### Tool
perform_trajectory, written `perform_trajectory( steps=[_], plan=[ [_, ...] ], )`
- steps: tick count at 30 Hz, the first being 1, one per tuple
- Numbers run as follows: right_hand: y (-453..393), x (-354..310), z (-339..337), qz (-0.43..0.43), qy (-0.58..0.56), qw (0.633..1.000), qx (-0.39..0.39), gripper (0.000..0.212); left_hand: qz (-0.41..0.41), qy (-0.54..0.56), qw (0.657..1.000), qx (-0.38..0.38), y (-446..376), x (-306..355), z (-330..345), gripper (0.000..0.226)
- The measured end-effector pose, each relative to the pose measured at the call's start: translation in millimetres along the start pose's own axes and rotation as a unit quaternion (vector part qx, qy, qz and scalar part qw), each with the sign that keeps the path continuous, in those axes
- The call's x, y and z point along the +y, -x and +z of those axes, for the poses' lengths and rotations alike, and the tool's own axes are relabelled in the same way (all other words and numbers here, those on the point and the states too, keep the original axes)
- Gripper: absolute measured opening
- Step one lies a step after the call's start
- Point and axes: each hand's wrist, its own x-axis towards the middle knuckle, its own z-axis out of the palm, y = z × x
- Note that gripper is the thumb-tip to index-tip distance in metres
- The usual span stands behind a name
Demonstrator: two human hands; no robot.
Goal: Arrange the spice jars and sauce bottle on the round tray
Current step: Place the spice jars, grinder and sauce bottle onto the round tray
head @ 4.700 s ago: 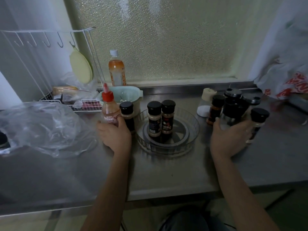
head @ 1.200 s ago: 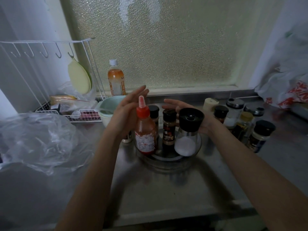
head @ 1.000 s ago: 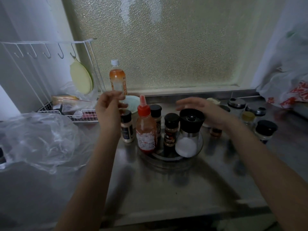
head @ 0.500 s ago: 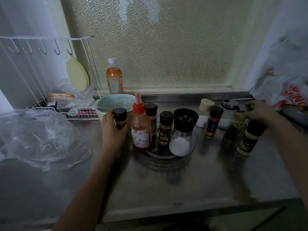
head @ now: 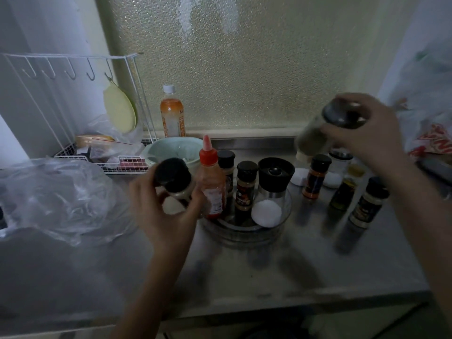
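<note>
My left hand [head: 166, 216] has its grip closed around a black-capped spice jar [head: 174, 182], lifted off the tabletop [head: 244, 277] and held just left of the round tray [head: 247, 231]. My fingers wrap the jar's lower body and the cap tilts toward me. My right hand [head: 367, 133] has its grip closed on a dark-lidded jar [head: 325, 128], raised well above the tabletop at the right, tipped with its lid toward the right and its base toward the left. That jar is blurred, so I cannot read its contents.

The clear round tray sits on the tabletop between my two arms. Standing upright in it are the red-capped sauce bottle [head: 212, 177] at the left, a tall spice jar [head: 226, 167] behind it, a brown-labelled spice jar [head: 245, 189] in the middle and a black-topped grinder [head: 274, 189] with white grains in its glass base at the right.

To the right of the tray, on the tabletop, stand an orange-labelled jar [head: 315, 177], a dark bottle [head: 343, 192] and a black-capped jar [head: 367, 204] nearest me, with a glass shaker [head: 338, 160] behind them under my right hand.

Behind the tray rests a pale green bowl [head: 171, 150], and an orange drink bottle [head: 172, 113] stands by the frosted window. A white wire rack [head: 73, 99] and a crumpled clear plastic bag [head: 53, 196] take up the left side.
</note>
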Motion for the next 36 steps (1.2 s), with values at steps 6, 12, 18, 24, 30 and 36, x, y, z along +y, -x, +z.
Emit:
perform_trajectory(
  steps=[6, 12, 18, 24, 30, 36],
  plan=[
    [26.3, 7.1, 48.7, 0.036, -0.074, 0.988, -0.128, 0.053, -0.039, -0.005, 0.990, -0.136, 21.5, 14.1, 18.7, 0.057],
    [32.4, 17.1, 55.3, 0.108, -0.120, 0.974, -0.158, 0.047, -0.055, -0.042, 0.981, -0.180, 29.4, 1.8, 38.9, 0.059],
    [33.0, 30.7, 55.3, 0.141, -0.179, 0.948, -0.221, 0.041, -0.043, -0.043, 0.976, -0.207, 21.2, -1.9, 51.4, 0.053],
    [41.7, 40.3, 63.3, 0.103, -0.117, 0.946, -0.283, 0.046, -0.064, -0.056, 0.969, -0.230, 28.3, -8.2, 46.4, 0.048],
    [62.5, 28.3, 68.1, 0.087, -0.127, 0.943, -0.294, 0.053, -0.106, -0.055, 0.969, -0.216, 25.9, -15.0, 40.1, 0.057],
    [73.0, 19.0, 44.0, 0.114, -0.143, 0.944, -0.274, 0.041, -0.148, -0.017, 0.971, -0.187, 26.5, -19.8, 37.3, 0.049]
  ],
)
